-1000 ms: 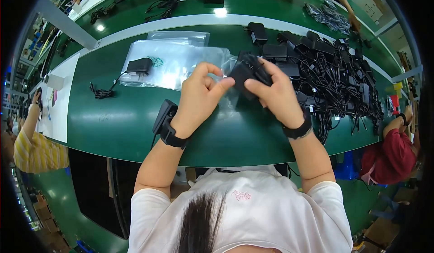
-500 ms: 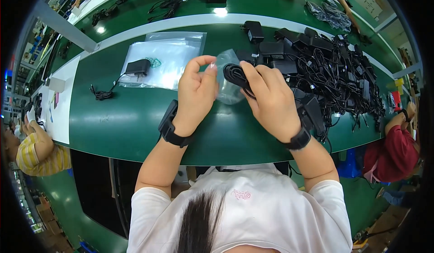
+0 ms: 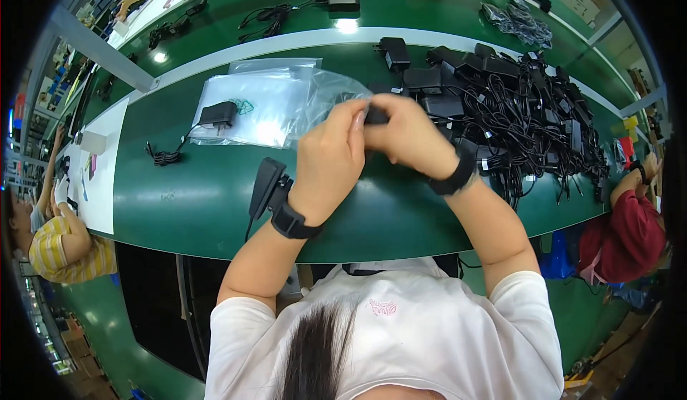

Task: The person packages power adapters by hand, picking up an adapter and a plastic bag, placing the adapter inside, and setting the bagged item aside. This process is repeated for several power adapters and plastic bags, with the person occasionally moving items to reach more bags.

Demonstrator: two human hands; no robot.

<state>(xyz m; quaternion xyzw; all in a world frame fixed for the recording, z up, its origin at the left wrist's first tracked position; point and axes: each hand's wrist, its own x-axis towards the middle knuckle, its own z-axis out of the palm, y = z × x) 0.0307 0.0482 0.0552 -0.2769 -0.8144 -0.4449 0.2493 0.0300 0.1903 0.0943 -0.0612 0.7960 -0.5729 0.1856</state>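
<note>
My left hand [image 3: 330,158] and my right hand [image 3: 405,137] meet above the green table [image 3: 200,207]. Together they grip a black power adapter [image 3: 377,116] that sits mostly inside a clear plastic bag [image 3: 330,91]. Most of the adapter is hidden by my fingers. Both wrists wear black bands, and a black device is strapped beside my left wrist [image 3: 266,185].
A stack of clear bags [image 3: 265,103] lies at the left with one black adapter and its cord [image 3: 215,116] on it. A big heap of black adapters and cables [image 3: 515,114] fills the right. White paper [image 3: 100,171] lies at the far left. Other people sit at both sides.
My hands have come closer together and moved up and away from me. The adapter has gone further into the clear bag and is now mostly covered by my fingers.
</note>
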